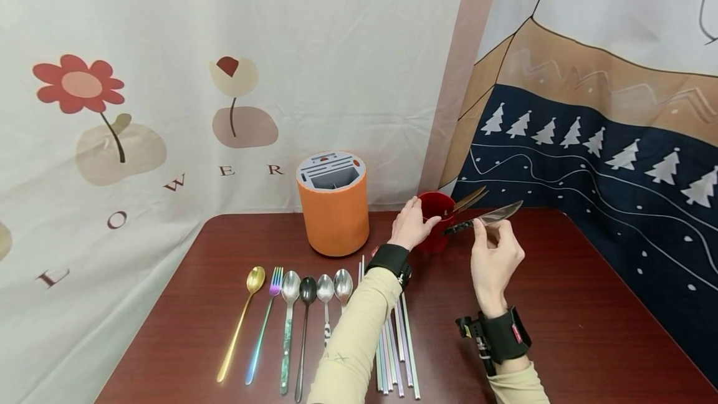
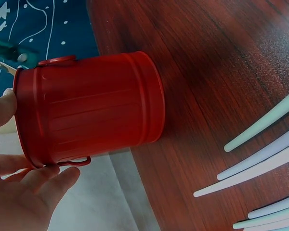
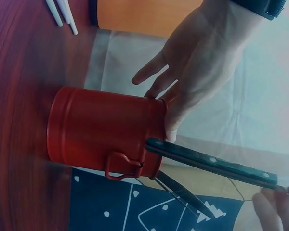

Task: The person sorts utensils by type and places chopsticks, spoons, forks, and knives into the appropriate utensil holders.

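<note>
A small red metal bucket [image 1: 435,240] with side handles stands at the table's back edge. My left hand [image 1: 411,228] holds its rim, thumb on one side and fingers on the other, as the left wrist view shows. My right hand [image 1: 497,262] pinches a knife [image 1: 502,212] near where blade and handle meet. The knife's dark green handle [image 3: 212,164] points left and slightly down, its end close to the bucket's rim. Out of the bucket lean other blades [image 1: 471,199]; their lower ends are hidden inside.
An orange cylindrical holder [image 1: 335,220] with a slotted grey top stands left of the bucket. Along the table's front lie a gold spoon [image 1: 241,323], a rainbow fork [image 1: 266,323], several more spoons [image 1: 290,329] and several pastel chopsticks [image 1: 405,348]. Printed cloths [image 1: 336,48] hang behind the table.
</note>
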`<state>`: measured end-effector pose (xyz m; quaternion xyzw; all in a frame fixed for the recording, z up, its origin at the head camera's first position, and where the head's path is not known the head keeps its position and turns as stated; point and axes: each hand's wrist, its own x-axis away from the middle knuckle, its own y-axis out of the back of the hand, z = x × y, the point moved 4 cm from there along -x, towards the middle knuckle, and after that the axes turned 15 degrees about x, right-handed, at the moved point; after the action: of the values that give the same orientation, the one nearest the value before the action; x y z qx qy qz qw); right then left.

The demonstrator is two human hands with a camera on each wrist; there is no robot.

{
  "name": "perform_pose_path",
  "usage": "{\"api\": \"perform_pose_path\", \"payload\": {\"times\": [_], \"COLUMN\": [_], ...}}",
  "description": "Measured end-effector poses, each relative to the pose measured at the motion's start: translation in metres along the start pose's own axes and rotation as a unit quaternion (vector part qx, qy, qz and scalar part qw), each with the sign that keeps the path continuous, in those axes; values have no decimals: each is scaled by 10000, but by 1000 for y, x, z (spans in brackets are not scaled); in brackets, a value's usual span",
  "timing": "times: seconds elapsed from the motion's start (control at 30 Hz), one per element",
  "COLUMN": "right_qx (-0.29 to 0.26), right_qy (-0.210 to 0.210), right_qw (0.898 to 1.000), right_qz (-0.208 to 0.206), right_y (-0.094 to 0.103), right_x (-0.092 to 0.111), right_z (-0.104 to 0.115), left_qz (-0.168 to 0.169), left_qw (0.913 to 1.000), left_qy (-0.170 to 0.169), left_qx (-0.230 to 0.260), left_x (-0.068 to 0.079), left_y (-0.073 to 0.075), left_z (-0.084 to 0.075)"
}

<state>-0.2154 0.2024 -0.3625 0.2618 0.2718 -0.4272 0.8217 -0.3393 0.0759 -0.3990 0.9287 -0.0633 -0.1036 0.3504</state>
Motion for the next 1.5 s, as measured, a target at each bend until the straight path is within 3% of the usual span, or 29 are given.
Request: {"api": "perform_pose_path", "payload": {"times": [0.43, 0.67, 1.03, 1.5], "right_qx": [-655, -713, 21, 863], "right_qy": [-96, -285, -433, -690], "right_qw": [9955, 9950, 9989, 9861], "right_qz": [-673, -635, 203, 1240], "right_y": [0, -8, -44, -75], "right_x": [2, 4, -4, 1], "right_z": [-2, -9, -22, -41], "left_qz": [-6, -1, -42, -2], "left_qw": [10000, 10000, 10000, 10000], "left_qy": [-25, -25, 15, 7], "left_qx": [24, 17, -24, -38], "left_x": [0, 0, -2, -1], "left_y": [1, 1, 0, 0], "left_z": [2, 2, 2, 2]}}
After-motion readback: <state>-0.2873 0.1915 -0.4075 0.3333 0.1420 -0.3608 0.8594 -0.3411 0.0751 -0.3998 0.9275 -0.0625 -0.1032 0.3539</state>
